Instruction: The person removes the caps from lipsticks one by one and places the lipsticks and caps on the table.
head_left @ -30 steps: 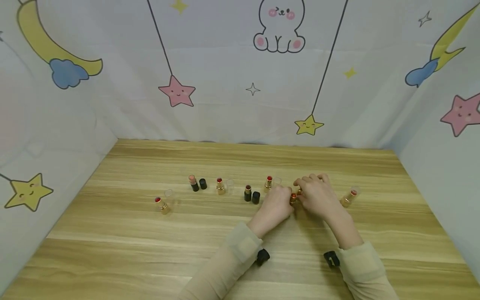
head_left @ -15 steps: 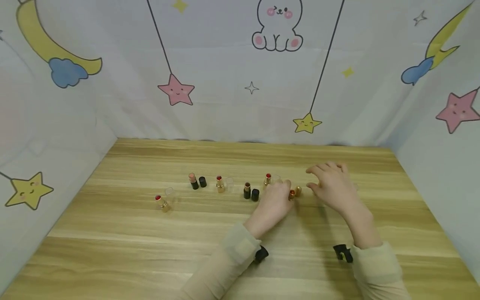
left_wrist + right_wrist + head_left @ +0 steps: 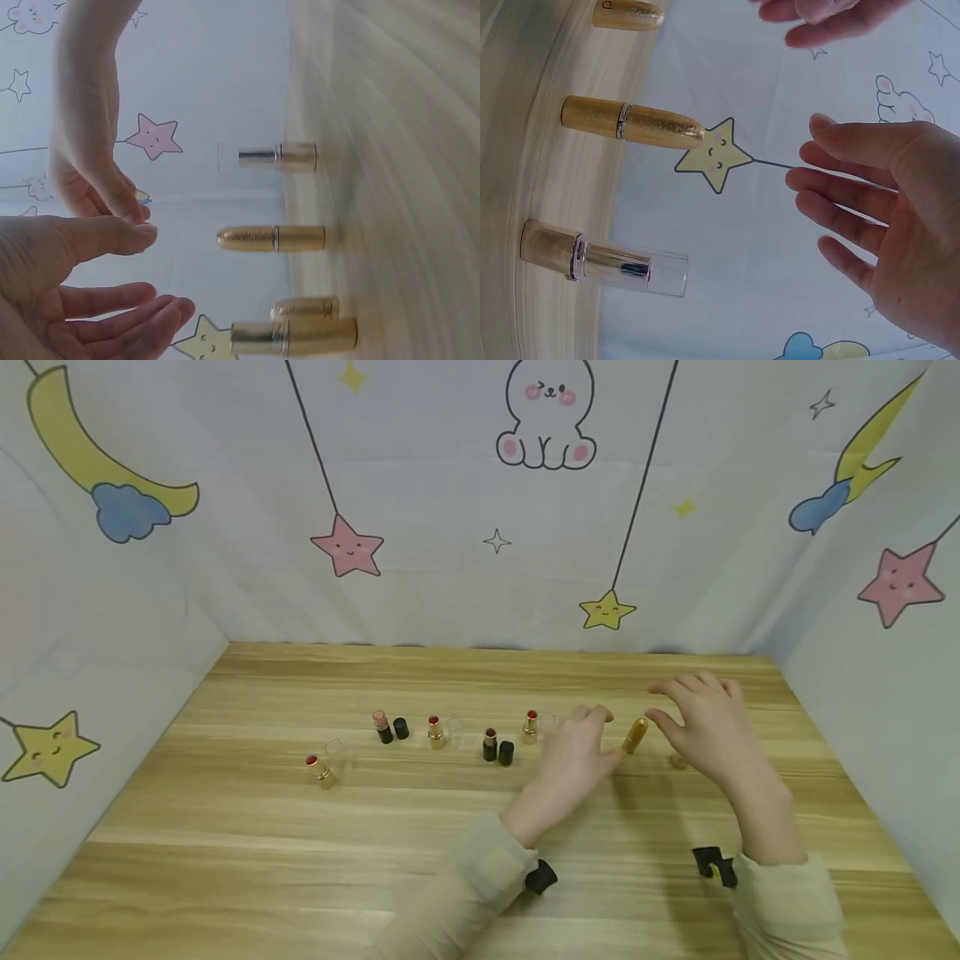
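A capped gold lipstick (image 3: 635, 736) stands upright on the table between the two hands. My left hand (image 3: 576, 756) hovers at its left, fingers relaxed and thumb apart; the left wrist view shows nothing in its grasp. My right hand (image 3: 708, 727) is raised at its right, thumb and fingers spread around air. Below the right hand, partly covered in the head view, stands a lipstick with a clear cap (image 3: 604, 259). An uncapped gold lipstick (image 3: 296, 337) and its gold cap (image 3: 306, 308) stand side by side, hidden behind the left hand in the head view.
Leftward stand more uncapped lipsticks: a red one with a gold base (image 3: 530, 727), a dark one (image 3: 490, 745) beside its black cap (image 3: 506, 753), another red one (image 3: 436, 732), a peach one (image 3: 382, 727) and a tilted-looking red one (image 3: 320, 772). A printed curtain (image 3: 420, 602) encloses the table.
My right hand has let go near the gold cap and moved right. The left hand has left the uncapped gold lipstick and moved right, its fingers loosening. The capped gold lipstick has come into view.
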{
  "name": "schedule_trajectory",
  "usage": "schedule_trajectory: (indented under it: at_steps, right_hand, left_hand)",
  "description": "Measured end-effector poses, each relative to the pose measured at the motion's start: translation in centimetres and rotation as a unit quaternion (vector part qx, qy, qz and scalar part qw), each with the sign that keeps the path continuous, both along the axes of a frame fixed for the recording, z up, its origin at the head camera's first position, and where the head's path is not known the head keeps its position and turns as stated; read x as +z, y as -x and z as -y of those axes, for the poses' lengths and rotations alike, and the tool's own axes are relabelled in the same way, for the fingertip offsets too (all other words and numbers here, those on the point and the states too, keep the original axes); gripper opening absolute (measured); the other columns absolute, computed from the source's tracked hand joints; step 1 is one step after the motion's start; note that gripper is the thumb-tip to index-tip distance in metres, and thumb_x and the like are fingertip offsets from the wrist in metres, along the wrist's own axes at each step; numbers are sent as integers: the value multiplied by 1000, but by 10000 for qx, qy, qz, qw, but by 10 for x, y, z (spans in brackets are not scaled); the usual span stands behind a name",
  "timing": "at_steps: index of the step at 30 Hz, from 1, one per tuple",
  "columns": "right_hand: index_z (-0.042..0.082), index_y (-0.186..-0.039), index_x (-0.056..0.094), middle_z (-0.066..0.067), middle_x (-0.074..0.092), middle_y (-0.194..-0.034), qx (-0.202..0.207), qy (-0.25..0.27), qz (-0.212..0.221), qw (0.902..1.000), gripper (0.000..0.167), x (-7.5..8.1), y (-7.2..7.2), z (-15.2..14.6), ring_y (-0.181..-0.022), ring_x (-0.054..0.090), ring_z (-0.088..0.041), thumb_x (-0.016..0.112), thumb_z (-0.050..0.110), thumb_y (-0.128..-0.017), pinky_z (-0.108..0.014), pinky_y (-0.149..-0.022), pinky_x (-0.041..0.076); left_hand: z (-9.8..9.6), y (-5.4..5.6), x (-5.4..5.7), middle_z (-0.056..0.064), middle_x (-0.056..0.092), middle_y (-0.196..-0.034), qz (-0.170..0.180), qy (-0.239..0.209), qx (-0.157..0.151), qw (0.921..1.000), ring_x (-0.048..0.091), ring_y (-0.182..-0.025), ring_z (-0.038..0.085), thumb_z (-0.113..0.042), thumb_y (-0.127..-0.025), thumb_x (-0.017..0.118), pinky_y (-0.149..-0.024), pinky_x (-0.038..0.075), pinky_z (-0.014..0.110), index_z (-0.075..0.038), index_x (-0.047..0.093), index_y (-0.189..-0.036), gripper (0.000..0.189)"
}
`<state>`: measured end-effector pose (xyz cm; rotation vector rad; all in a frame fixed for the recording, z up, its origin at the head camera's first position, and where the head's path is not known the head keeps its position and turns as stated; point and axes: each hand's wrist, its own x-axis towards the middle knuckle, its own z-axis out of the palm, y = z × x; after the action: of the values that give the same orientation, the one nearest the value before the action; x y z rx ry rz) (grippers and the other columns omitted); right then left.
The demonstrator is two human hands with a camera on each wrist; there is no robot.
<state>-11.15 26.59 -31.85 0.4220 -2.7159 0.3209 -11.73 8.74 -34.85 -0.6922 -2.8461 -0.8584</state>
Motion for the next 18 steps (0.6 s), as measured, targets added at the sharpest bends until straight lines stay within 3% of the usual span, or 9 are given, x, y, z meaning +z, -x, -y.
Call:
schedule_trajectory:
  at_steps: [3,10,18]
  right_hand:
    - [2,-113,65,-18,66,-111,109,133,138,9998,31,0,-1,-2,-106,54,-36,72,12,-84,-52,-87,44]
    - [-1,-115,62,-18,63,-108,140,337,778,9963,30,-5,0,-6,-92,64,-34,67,9,-87,-47,-73,53]
    - [-5,-111,63,-23,65,-104,199,358,940,9947,28,-23,7,-4,-84,67,-34,68,6,-86,-44,-69,54]
  left_hand:
    - [-9,2,-3,5,67,-111,318,-609,-42,9976,65,-95,16,-24,-84,74,-73,50,20,-8,61,-120,42]
    - [-33,9,-19,5,66,-112,778,-922,181,9925,63,-94,15,-23,-81,76,-74,50,22,-9,59,-123,47]
    - [-49,14,-33,7,68,-104,314,-524,381,9974,65,-94,19,-18,-80,74,-76,52,24,-4,63,-115,39]
